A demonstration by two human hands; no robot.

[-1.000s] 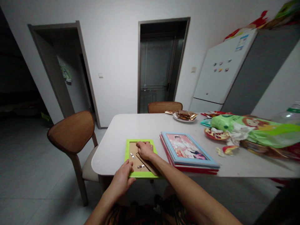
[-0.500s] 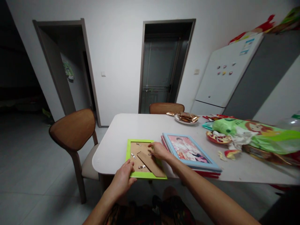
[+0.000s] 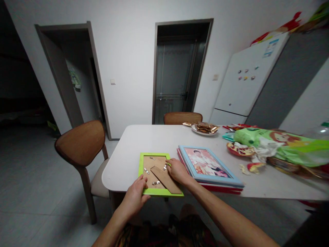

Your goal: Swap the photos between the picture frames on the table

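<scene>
A lime-green picture frame (image 3: 144,191) lies face down near the front edge of the table, its brown backing board and slanted stand leg (image 3: 164,179) showing. Several small metal clips (image 3: 155,183) sit on the backing. My left hand (image 3: 135,192) grips the frame's lower left corner, thumb along the front edge. At the right side, my right hand (image 3: 177,170) has its curled fingers on the frame's edge beside a metal clip (image 3: 165,167); the palm hides part of that edge. To the right, a light-blue picture frame (image 3: 205,162) tops a stack of frames.
On the white table (image 3: 120,157) are a plate of wrapped snacks (image 3: 205,128), a cut pomegranate (image 3: 240,150), peel pieces (image 3: 255,167) and a green plastic package (image 3: 295,144). Wooden chairs (image 3: 82,144) stand at the left and the far side.
My right hand has shifted slightly right and down, uncovering the clip at the right side, which now shows clearly. My left hand and the green frame stay nearly in place.
</scene>
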